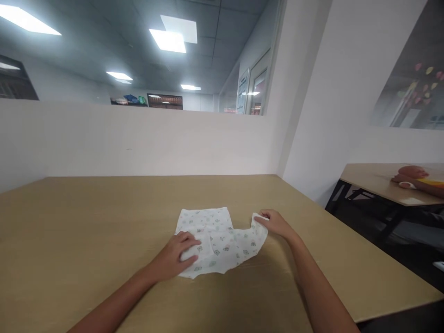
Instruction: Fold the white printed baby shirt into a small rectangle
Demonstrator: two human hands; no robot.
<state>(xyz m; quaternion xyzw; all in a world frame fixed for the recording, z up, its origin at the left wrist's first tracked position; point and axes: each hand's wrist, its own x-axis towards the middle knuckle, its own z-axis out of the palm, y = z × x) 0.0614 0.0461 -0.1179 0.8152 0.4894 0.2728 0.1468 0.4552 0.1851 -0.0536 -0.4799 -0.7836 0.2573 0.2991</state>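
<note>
- A wooden table (86, 222) stands against a white partition.
- A second table (374, 182) stands to the right, with another person's forearm (412, 178) resting on it.
- A white printed cloth (222, 236), possibly a small garment, lies partly folded near the wooden table's middle.
- The left hand (176, 256) lies flat, fingers loose, on the cloth's near-left corner.
- The right hand (275, 223) pinches the cloth's right flap.

Left hand (176, 256) covers the near-left part of the cloth (225, 231); grip on a fold unclear. Right hand (275, 223) pinches the right corner, thumb hidden. Print (217, 252) too small to read. Forearms (312, 286) cut by near edge. Side table (374, 180) and another person's arm (416, 178) cut by right edge.
</note>
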